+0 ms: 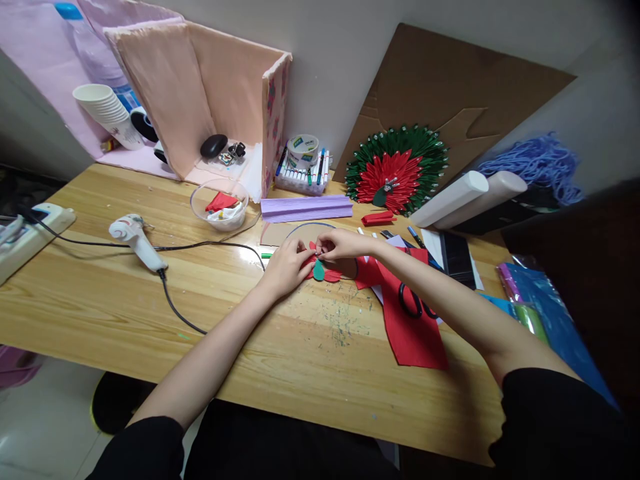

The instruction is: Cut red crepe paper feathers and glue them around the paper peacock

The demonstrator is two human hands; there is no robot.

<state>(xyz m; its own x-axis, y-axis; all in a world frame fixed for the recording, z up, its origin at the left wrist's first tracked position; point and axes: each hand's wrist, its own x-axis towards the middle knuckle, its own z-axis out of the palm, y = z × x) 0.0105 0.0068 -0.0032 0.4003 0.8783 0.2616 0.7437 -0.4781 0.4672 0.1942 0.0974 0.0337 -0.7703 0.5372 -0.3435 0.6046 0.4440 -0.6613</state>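
Note:
Both my hands meet over a small red petalled piece (332,275) with a green teardrop shape (319,270) at its middle. It lies on a round cardboard piece (349,268) with a dark outline. My left hand (286,268) has its thumb and fingertips closed at the left edge of the red petals. Just above the green teardrop, my right hand (343,244) makes a pinch; whatever is between its fingertips is too small to make out. Red sheets (413,333) and black-handled scissors (410,301) lie under and beside my right forearm.
A white glue gun (137,241) and its cord lie left. Behind stand a plastic bowl (220,205), folded purple paper (307,209), a marker box (303,177) and a pink box (235,80). A red-and-green peacock craft (397,167) leans on cardboard. Scraps (340,320) dot the table.

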